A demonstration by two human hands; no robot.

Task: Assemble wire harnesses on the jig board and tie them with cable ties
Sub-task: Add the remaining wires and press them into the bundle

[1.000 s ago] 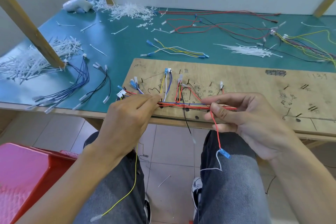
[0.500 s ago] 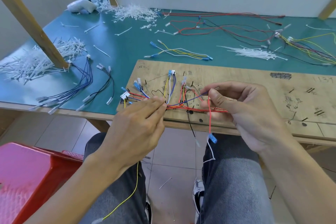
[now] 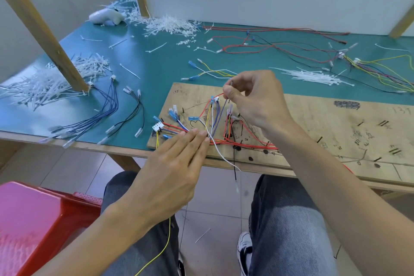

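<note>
Nearest, the left hand (image 3: 174, 163) lies flat, its straight fingers pressing the bundle of red, blue, yellow and white wires (image 3: 244, 145) onto the near edge of the plywood jig board (image 3: 313, 119). Further in, the right hand (image 3: 257, 101) pinches a thin red wire (image 3: 218, 96) — routing looks partly done, with no ties visible on the bundle. Loose white plastic cable ties (image 3: 313, 76) lie beyond on the teal surface (image 3: 156, 69).

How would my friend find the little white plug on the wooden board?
Find the wooden jig board on the green table and look at its near left corner, just left of the left hand's fingertips. The white plug has red and yellow wires leaving it. Its neighbours are small blue single ends; it alone is a wide white block with a row of slots.
</note>
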